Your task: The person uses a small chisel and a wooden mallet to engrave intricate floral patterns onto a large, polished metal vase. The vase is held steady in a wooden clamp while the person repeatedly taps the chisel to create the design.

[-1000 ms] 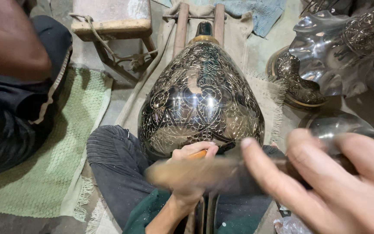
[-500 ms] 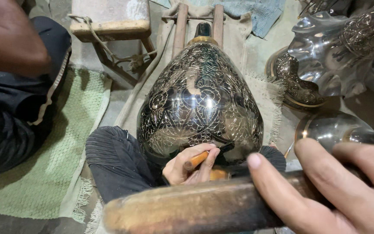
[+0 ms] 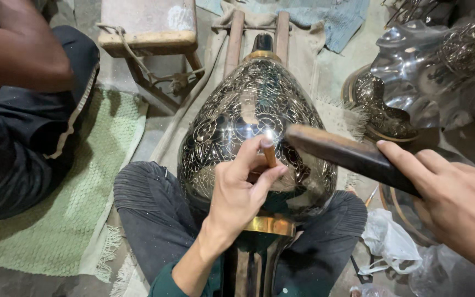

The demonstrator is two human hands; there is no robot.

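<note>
Vase [image 3: 248, 126] lies between knees, green mat [image 3: 56, 220] and metalware [image 3: 435, 71] alongside.

Free room and obstacles around the engraved metal vessel [image 3: 251, 126]: left of it, the green mat [image 3: 56, 220] lies open up to another person's dark-clad leg [image 3: 23, 143], with a wooden stool [image 3: 149, 33] beyond. Right of the vessel, passage is blocked by a dark mallet [image 3: 353, 157], stacked metalware [image 3: 430, 71] and a white plastic bag [image 3: 388, 242]. Two wooden rails [image 3: 257, 33] flank its neck.
</note>
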